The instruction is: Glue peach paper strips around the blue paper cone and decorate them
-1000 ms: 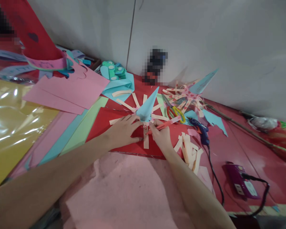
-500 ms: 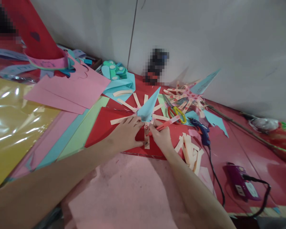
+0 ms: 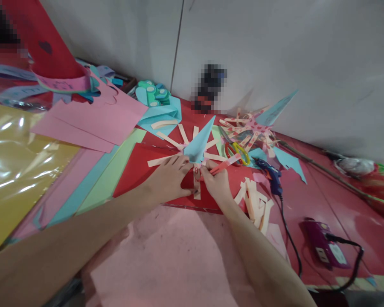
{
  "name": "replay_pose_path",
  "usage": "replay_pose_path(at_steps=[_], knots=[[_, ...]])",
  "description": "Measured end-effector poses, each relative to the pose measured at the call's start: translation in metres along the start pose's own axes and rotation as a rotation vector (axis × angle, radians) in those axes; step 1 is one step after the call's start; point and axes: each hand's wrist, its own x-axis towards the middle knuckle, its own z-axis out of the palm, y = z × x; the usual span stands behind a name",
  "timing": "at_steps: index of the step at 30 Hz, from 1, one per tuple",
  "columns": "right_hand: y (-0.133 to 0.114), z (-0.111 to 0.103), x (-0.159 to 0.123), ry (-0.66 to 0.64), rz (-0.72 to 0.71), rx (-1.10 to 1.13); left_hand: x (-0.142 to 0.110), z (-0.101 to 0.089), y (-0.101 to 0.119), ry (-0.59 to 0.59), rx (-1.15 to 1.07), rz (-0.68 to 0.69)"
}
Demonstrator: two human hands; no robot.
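My right hand [image 3: 216, 179] grips a red marker [image 3: 225, 164] in a writing hold, its tip hidden by the fingers at a cream paper strip [image 3: 197, 194]. Red letter-like marks show on this strip. Flat against the red sheet [image 3: 139, 170], my left hand [image 3: 171, 179] has its thumb and fingers apart, touching the strip's left side and upper end. Just beyond both hands stands a light blue paper cone [image 3: 200, 143], with several cream strips fanned out around its base.
Right of my hands lie loose cream strips [image 3: 257, 204], scissors [image 3: 238, 152], and a blue glue gun [image 3: 272, 175] with its cord trailing to a purple power box [image 3: 326, 243]. A second strip-and-cone piece [image 3: 259, 123] rests near the wall. Pink sheets [image 3: 92, 115] lie left.
Both hands stay nearly in place. Red marking below the first letter on the strip shows more fully now.
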Motion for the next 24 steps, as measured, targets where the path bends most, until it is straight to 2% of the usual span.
replay_pose_path(at_steps=[24], knots=[[0.0026, 0.0021, -0.0014, -0.038, 0.074, 0.037, 0.0001, -0.0015, 0.0013, 0.01, 0.008, 0.014]])
